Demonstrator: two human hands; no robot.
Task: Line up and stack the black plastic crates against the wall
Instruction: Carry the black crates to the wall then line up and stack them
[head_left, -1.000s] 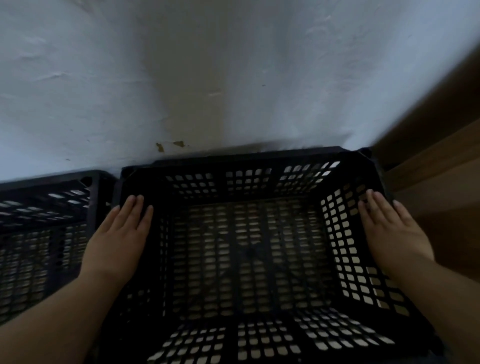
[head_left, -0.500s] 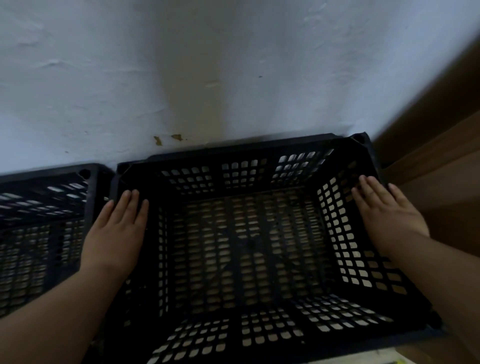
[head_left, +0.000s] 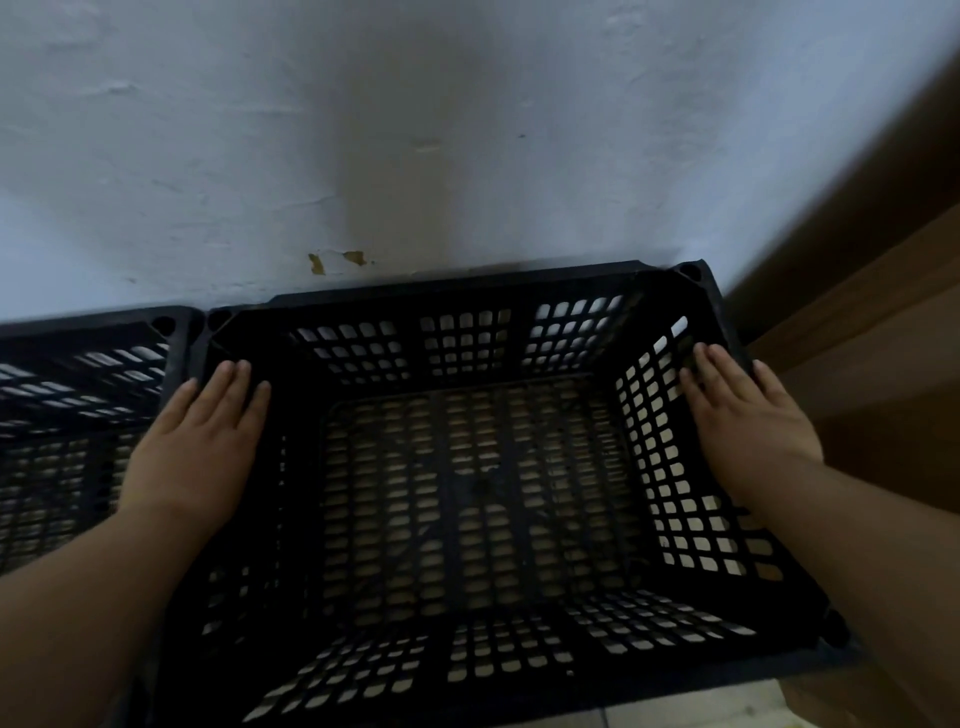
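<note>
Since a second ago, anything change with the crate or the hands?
The crate seems nudged slightly left, toward the neighbouring crate; the head camera also shifted, so it is hard to be sure. Nothing was gripped or released. Unchanged: the left hand and right hand lie flat on its side rims, and its far rim sits by the wall.

The pale tiled floor carries a black lattice crate and, just beside it on the left, a second black crate.
</note>
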